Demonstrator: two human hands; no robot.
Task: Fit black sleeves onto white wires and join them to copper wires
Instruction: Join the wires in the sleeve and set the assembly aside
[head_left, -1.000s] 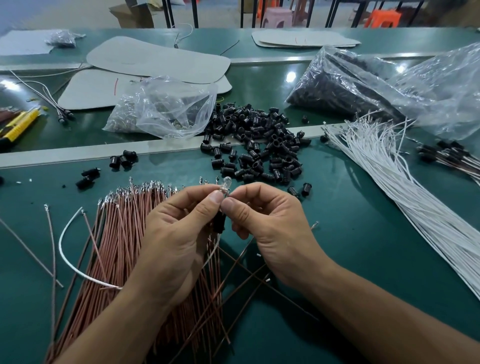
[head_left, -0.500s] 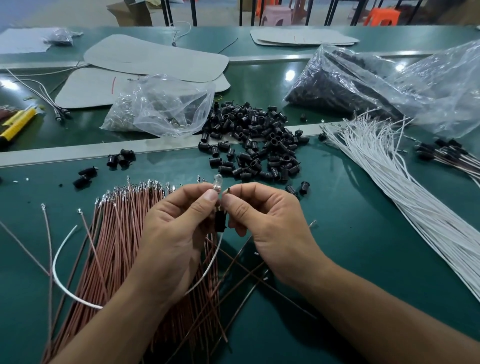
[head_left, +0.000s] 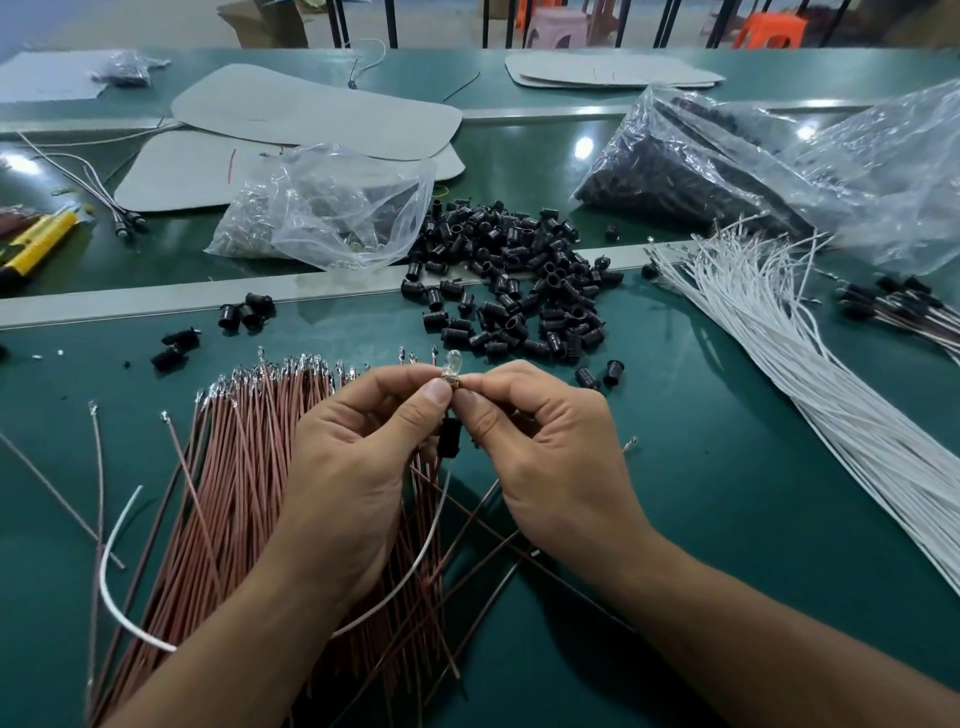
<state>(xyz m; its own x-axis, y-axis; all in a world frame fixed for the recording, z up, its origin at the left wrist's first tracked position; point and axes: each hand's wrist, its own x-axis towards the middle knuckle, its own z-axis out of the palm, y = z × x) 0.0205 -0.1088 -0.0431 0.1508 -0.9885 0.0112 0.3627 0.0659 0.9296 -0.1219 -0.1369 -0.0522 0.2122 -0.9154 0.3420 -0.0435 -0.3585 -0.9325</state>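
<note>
A: Nearest first. What are the hands doing?

B: The left hand and right hand are meeting at centre, thumb and forefinger of each pinching the base of a small clear bulb. The other fingers are curling loosely. One black sleeve is hanging just beneath the pinch, seemingly threaded on a white wire that is looping away toward 8 o'clock.

A: Is the copper wire joined?

B: Cannot tell; the fingertips are hiding the joint. The copper wires are lying under the left hand in a thick bundle, a few strays crossing at 6 o'clock.

A: And farther out?

B: Loose sleeves are lying heaped at 12 o'clock. The white wire bundle is fanning from 2 to 4 o'clock. A few finished leads are lying at 3 o'clock, and a few more at 10 o'clock. Beyond these, a clear bag and a bigger sleeve bag are sitting.

A: Progress?

B: I am judging it early. One piece is being worked at the joining step, few are done, and both bundles are looking barely touched.
</note>
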